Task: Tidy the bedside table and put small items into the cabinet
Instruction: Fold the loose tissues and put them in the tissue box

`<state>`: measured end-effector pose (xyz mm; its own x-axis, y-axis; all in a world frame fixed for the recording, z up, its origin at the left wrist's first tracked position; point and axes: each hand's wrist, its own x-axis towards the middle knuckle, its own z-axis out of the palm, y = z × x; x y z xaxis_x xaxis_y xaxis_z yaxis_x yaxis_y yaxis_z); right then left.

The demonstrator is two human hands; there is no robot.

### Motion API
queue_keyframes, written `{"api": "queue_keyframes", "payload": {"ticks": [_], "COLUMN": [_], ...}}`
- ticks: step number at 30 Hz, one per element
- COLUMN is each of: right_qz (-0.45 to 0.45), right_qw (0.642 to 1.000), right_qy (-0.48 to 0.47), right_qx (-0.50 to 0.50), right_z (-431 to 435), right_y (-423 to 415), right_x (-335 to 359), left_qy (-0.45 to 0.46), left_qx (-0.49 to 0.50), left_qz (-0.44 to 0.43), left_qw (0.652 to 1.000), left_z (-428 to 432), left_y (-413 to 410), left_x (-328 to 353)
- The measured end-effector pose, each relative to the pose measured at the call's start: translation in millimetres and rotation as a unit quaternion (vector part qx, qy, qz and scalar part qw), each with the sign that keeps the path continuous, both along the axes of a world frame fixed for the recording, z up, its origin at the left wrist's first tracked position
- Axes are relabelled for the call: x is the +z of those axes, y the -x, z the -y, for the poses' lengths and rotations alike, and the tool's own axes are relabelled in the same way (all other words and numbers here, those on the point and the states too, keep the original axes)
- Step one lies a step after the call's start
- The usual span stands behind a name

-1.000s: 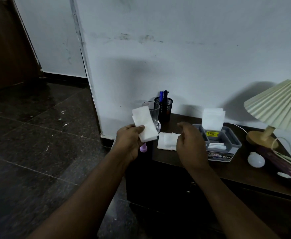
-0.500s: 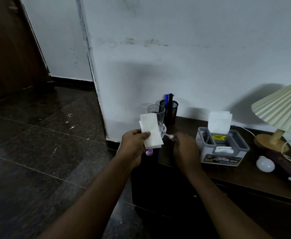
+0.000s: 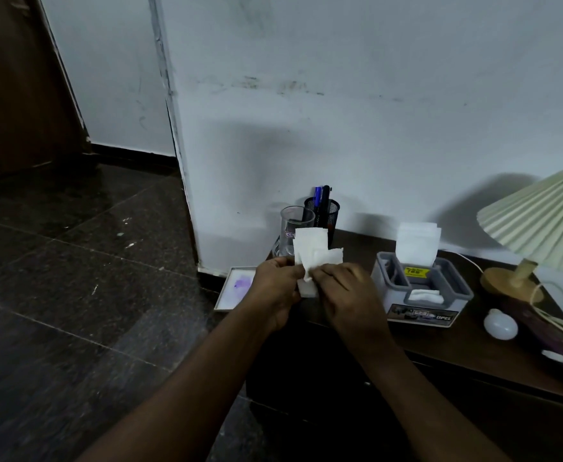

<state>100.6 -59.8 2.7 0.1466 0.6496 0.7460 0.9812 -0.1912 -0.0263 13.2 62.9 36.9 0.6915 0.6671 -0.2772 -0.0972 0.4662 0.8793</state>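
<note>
- Dark wooden bedside table [image 3: 457, 348] is sitting against a scuffed white wall, with dark stone floor tiles running off to the left.
- Both hands are meeting over the table's left end. The left hand [image 3: 273, 288] and right hand [image 3: 347, 291] are each pinching the white tissues [image 3: 310, 248], holding them up just in front of the glass [image 3: 290, 225].
- Behind the glass, a black mesh pen cup [image 3: 332, 211] is holding a couple of pens.
- Grey tissue box [image 3: 393, 295] is sitting right of the hands, with more tissues sticking up out of it.
- Further right, a white bulb [image 3: 501, 324] is lying near a pleated lamp [image 3: 547, 221].
- White tray [image 3: 236, 290] with a purple smudge is poking out past the table's left edge.
</note>
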Motion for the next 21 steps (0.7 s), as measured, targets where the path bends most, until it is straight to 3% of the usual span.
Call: {"api": "queue_keyframes", "payload": {"ticks": [13,21], "right_qz": [0.0,-0.151], "right_qw": [0.999,0.987], "right_qy": [0.036,-0.014], "right_qx": [-0.016,0.055], "right_z": [-5.0,1.2], "right_y": [0.1,-2.2], "right_x": [5.1,9.8], "left_qy": [0.041,0.038], "left_qx": [-0.042,-0.034], "left_qz": [0.04,0.059], "left_qw": [0.997,0.997], "left_z": [0.9,3.5], "left_y": [7.7,4.5], "left_x": [8.5,9.0]}}
